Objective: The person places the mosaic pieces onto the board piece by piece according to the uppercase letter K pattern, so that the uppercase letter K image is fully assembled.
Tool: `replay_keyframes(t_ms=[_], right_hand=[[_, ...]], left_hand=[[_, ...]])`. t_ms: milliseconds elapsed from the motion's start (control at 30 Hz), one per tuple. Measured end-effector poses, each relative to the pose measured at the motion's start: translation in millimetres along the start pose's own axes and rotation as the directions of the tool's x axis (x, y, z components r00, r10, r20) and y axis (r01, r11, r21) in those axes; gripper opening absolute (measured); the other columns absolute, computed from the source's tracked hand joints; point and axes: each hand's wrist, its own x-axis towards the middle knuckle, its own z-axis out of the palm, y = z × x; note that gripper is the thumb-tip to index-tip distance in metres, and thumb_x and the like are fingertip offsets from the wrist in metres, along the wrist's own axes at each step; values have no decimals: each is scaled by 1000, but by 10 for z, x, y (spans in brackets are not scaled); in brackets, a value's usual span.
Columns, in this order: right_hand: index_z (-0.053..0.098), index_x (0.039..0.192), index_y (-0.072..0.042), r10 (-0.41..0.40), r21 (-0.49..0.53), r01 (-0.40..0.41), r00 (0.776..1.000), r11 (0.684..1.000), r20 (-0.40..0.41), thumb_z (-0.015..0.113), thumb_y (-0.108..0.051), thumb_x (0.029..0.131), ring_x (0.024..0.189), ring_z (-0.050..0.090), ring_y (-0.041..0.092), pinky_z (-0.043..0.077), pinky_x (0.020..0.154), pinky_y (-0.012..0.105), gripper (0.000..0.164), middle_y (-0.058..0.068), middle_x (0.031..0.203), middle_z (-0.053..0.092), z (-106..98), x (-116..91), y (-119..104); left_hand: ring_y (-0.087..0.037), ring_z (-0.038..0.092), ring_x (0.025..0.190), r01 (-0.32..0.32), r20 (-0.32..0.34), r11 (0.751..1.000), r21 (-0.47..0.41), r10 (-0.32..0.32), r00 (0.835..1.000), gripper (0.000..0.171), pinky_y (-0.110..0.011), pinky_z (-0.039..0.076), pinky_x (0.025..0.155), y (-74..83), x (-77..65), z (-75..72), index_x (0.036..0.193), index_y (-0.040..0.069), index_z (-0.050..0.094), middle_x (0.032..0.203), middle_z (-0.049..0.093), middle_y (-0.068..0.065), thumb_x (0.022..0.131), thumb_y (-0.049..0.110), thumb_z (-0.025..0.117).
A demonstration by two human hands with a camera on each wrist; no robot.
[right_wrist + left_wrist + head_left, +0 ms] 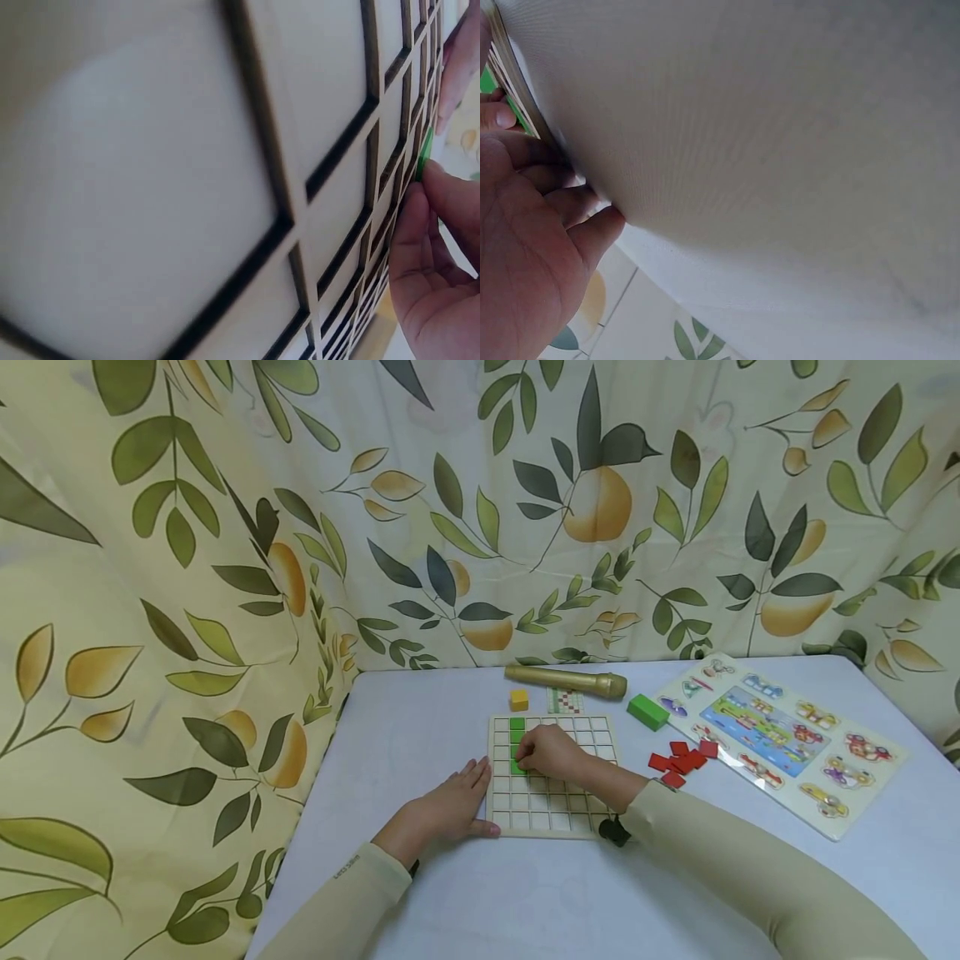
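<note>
A pale wooden grid board [558, 820] lies on the white-covered table, with green square tiles [517, 724] in a column near its left side. Over that column, my right hand [553, 752] pinches a green tile [425, 154] between thumb and fingertips, low against the board's cells. Part of the column is hidden behind these fingers. My left hand [448, 806] rests flat at the board's left edge, fingers extended and thumb by the lower left corner. In the left wrist view, the left fingers [592, 232] touch the tablecloth along the board's side.
Behind the board are a yellow cube [519, 700], a small patterned card [565, 701] and a gold microphone [566, 682]. To the right lie a green block [648, 712], several red tiles [678, 762] and a picture puzzle board [795, 806]. A patterned curtain [480, 527] hangs behind the table.
</note>
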Motion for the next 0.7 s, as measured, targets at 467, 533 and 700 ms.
replay_keyframes(t_ms=[467, 533, 700], right_hand=[[78, 93, -8, 53, 82, -48, 997, 995, -58, 73, -8, 92, 81, 66, 13, 55, 73, 33, 5, -2, 89, 73, -217, -224, 63], [77, 94, -7, 51, 77, -46, 997, 996, -62, 73, -8, 92, 81, 65, 14, 54, 72, 32, 5, -1, 89, 73, -273, -267, 100], [77, 97, -6, 74, 69, -69, 994, 995, -81, 74, -11, 93, 82, 63, 15, 52, 73, 34, 8, -1, 90, 71, -392, -372, 217]], left_hand=[[-24, 6, 154, 8, 8, 1000, -18, -7, 1000, 107, -40, 20, 122, 17, -33, -31, 161, 4, 13, 169, 5, -6, 88, 62, 63], [-24, 6, 154, 15, 9, 1000, -22, -15, 1000, 107, -40, 19, 122, 22, -31, -28, 161, 5, 13, 169, 5, -6, 87, 63, 63], [-24, 6, 154, 13, 3, 1000, -16, -13, 1000, 107, -40, 20, 122, 31, -30, -27, 161, 5, 13, 169, 5, -6, 87, 63, 63]])
